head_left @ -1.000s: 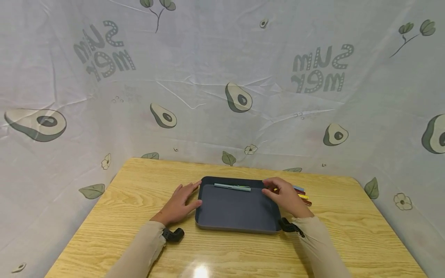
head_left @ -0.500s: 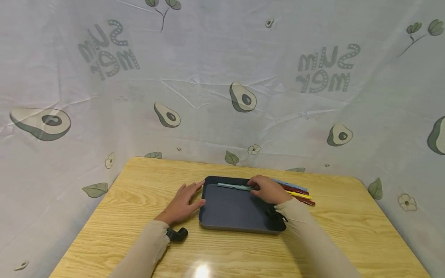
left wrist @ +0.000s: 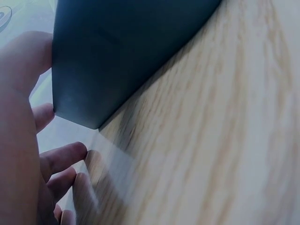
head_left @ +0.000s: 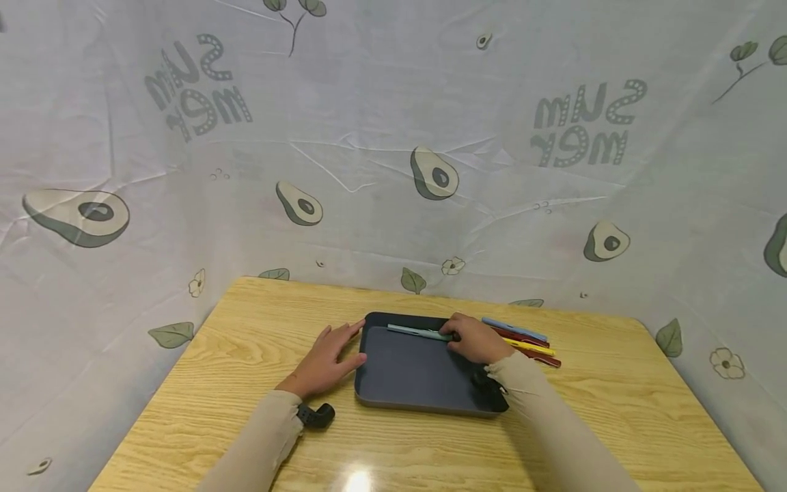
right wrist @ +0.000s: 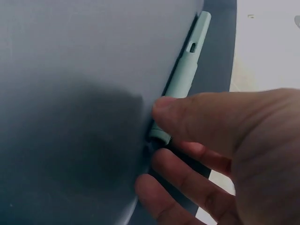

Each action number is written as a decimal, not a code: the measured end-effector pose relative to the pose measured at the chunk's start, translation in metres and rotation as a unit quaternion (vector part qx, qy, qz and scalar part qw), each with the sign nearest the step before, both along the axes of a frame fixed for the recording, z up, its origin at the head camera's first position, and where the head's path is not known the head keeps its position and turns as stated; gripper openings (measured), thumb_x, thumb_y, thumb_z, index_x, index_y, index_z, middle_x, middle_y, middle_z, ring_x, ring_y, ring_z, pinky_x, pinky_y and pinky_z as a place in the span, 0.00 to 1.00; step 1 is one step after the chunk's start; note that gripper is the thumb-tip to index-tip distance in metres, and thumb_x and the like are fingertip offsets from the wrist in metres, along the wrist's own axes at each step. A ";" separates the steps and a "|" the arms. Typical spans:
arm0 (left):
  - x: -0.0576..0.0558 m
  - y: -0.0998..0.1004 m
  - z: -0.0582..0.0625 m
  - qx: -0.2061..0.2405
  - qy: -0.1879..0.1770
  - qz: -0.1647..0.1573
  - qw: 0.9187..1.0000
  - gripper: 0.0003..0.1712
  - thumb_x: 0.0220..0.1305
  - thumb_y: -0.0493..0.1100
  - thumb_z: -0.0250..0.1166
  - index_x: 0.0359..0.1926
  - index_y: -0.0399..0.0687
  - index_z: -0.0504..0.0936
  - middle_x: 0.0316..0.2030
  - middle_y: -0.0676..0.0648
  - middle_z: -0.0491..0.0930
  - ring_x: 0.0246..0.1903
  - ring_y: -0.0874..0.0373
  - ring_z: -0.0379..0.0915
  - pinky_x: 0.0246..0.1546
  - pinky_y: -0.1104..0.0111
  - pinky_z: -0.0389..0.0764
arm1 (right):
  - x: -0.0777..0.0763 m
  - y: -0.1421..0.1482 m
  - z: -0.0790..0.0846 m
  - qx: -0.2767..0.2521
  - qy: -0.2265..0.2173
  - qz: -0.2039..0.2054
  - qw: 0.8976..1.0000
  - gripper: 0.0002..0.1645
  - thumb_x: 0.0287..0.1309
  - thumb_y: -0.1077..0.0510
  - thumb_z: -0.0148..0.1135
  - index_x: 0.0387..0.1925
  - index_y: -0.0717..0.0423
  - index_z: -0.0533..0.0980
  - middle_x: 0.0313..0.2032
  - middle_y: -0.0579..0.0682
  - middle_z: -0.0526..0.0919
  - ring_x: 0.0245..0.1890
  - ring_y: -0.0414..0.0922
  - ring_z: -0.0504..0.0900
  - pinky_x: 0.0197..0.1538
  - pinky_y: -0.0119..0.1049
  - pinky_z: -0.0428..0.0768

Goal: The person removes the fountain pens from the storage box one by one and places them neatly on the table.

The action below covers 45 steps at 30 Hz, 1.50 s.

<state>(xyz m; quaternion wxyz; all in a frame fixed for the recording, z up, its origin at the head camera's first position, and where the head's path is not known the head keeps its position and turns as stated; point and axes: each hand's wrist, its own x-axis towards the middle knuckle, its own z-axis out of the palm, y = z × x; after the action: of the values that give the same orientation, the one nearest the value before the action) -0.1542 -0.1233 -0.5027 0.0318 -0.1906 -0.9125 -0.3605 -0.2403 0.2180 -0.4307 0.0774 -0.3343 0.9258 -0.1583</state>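
A dark grey tray sits on the wooden table. Inside it, along the far wall, lies a pale green pen. My right hand reaches over the tray's right side and pinches the pen near its right end. In the right wrist view the thumb lies across the pen, its other fingers partly hidden. My left hand has its fingers spread at the tray's left side; in the left wrist view the thumb and a fingertip touch the outer wall of the tray.
Right of the tray several pens lie side by side on the table: a blue pen, a yellow pen and dark red ones, partly hidden by the right hand. A printed cloth hangs behind the table.
My right hand has moved left from the tray's right edge onto the pale green pen and taken hold of its end. The left hand stays at the tray's side.
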 end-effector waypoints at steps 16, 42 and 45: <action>-0.002 -0.001 -0.004 0.001 -0.001 -0.001 1.000 0.43 0.75 0.64 0.59 0.83 0.61 0.54 0.78 0.46 0.59 0.79 0.43 0.51 0.80 0.45 0.38 | -0.002 0.008 0.000 -0.013 -0.069 0.004 0.998 0.11 0.59 0.65 0.75 0.35 0.51 0.78 0.32 0.42 0.79 0.30 0.39 0.76 0.36 0.37 0.78; -0.003 0.001 -0.007 0.003 0.004 0.003 1.000 0.43 0.75 0.64 0.59 0.83 0.60 0.55 0.78 0.45 0.61 0.78 0.42 0.52 0.80 0.45 0.38 | 0.004 0.028 0.002 -0.036 -0.066 0.044 0.996 0.03 0.62 0.65 0.71 0.36 0.55 0.87 0.33 0.42 0.85 0.28 0.35 0.74 0.32 0.31 0.75; -0.003 0.002 -0.006 0.002 0.003 0.003 1.000 0.43 0.75 0.63 0.59 0.83 0.60 0.55 0.78 0.46 0.61 0.79 0.43 0.52 0.80 0.46 0.38 | 0.005 0.032 0.004 -0.047 -0.074 0.040 0.995 0.04 0.64 0.64 0.70 0.39 0.55 0.87 0.37 0.45 0.87 0.31 0.36 0.78 0.34 0.31 0.77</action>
<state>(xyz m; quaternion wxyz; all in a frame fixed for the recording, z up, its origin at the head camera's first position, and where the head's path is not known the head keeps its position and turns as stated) -0.1571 -0.1214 -0.5086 0.0360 -0.1890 -0.9121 -0.3620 -0.2351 0.2504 -0.4264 0.1363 -0.3617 0.8950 -0.2225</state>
